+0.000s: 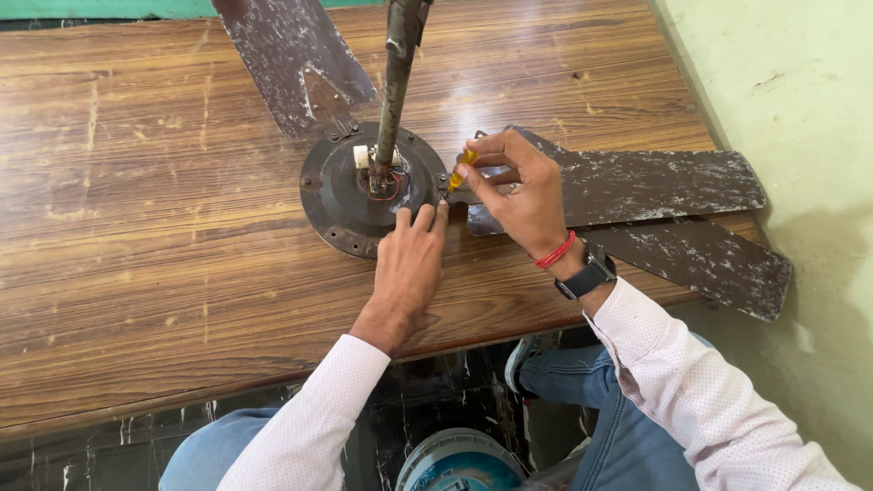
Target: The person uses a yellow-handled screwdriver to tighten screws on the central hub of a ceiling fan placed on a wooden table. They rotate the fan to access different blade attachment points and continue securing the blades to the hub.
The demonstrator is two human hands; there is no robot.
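Screwdriver pinched in right hand, tip down-left at motor hub; left hand open, steadying hub.

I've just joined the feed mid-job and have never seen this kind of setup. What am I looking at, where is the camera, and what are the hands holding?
There is one picture, from a camera on the person's head looking down at their own two bare hands. No machine is involved. On the wooden table lies an old ceiling fan: a round dark motor hub with its rod pointing towards the camera, and worn brown blades spread around it. The right hand, with a watch and a red thread at the wrist, holds a small yellow-handled screwdriver at the hub's edge where a blade joins. The left hand rests its fingertips on the hub's rim.
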